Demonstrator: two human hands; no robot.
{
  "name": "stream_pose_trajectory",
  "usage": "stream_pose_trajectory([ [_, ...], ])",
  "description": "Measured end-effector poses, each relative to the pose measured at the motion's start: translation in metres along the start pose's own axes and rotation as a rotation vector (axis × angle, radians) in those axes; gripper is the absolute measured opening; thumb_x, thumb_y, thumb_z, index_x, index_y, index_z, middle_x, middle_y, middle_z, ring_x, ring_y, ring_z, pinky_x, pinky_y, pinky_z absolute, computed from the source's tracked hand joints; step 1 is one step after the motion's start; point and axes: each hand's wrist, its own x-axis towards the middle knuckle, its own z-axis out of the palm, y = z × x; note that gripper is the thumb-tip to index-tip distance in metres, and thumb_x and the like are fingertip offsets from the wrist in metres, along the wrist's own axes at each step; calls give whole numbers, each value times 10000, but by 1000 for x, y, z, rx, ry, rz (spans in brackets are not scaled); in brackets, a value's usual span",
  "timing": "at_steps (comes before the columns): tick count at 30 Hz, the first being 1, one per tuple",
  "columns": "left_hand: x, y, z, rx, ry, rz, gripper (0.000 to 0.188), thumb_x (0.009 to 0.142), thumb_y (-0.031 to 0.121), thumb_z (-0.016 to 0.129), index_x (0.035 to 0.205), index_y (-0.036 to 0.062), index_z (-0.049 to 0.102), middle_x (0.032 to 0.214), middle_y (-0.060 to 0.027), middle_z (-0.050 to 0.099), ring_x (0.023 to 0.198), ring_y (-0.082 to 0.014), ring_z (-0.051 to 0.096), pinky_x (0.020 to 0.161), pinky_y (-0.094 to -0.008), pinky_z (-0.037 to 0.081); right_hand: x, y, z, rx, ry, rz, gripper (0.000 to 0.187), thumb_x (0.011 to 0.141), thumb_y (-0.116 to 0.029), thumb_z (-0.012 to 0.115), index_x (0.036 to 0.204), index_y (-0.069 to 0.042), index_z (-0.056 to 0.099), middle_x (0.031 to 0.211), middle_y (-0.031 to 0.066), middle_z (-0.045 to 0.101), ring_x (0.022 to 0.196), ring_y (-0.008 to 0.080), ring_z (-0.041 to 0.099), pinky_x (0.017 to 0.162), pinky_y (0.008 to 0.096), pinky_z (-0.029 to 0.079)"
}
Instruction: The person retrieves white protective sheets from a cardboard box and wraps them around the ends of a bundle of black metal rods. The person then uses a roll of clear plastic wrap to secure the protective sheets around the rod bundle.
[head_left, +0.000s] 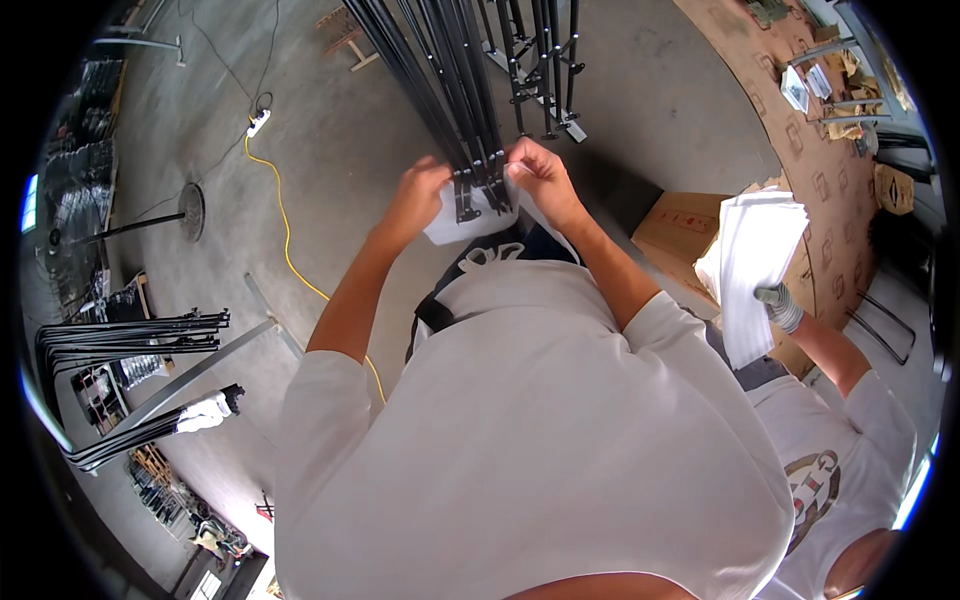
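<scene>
A bundle of long black metal tubes point(440, 85) runs away from my body, its near ends side by side in front of my waist. Around and beneath these ends lies a thin white wrapping sheet point(448, 228). My left hand point(420, 198) is closed at the sheet's left edge, its fingertips partly hidden beside the tubes. On the other side my right hand point(544, 180) pinches the sheet between thumb and fingers, close against the tubes. Whether the sheet is flat or a sleeve I cannot tell.
At right a co-worker's gloved hand point(782, 308) holds a stack of white sheets point(752, 260) beside a cardboard box point(680, 235). More black tubes point(545, 70) stand ahead. A yellow cable point(283, 215) crosses the floor at left, near a rack holding bent black tubes point(140, 338).
</scene>
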Motion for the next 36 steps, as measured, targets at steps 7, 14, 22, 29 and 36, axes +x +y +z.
stream_pose_trajectory([
  [7, -3, 3, 0, 150, 238, 93, 291, 564, -141, 434, 797, -23, 562, 740, -151, 531, 695, -316, 492, 608, -385, 410, 4, -4, 9, 5, 106, 40, 92, 844, -52, 478, 758, -80, 464, 694, -57, 430, 643, 19, 357, 599, 175, 293],
  [14, -11, 3, 11, -76, 193, -80, 241, 617, -119, 431, 822, -32, 523, 772, -159, 517, 724, -336, 506, 631, -349, 424, 2, 6, 6, -8, 101, 6, 98, 845, -44, 471, 753, -76, 460, 682, -59, 424, 626, 13, 345, 575, 170, 282],
  [22, -24, -3, 9, -219, 145, -52, 84, 740, 8, 533, 822, -11, 530, 782, -130, 502, 692, -300, 514, 600, -320, 416, -3, 0, 18, 9, 138, 54, 105, 850, -34, 457, 752, -70, 458, 648, -54, 429, 601, 14, 358, 541, 176, 291],
  [29, -21, 1, 28, -70, 400, -149, 35, 720, -1, 536, 752, -1, 521, 753, -107, 486, 681, -265, 503, 594, -320, 410, -7, 19, 12, 291, 124, 76, 64, 854, -71, 466, 791, -71, 477, 760, -11, 545, 664, 45, 462, 608, 195, 367],
  [36, -3, 10, 49, 133, 692, -74, 29, 737, 4, 494, 744, 9, 522, 756, -110, 465, 715, -271, 499, 625, -350, 419, -8, 18, -1, 178, 92, 124, 52, 856, -84, 485, 807, -75, 468, 810, -7, 528, 728, 48, 455, 672, 196, 374],
])
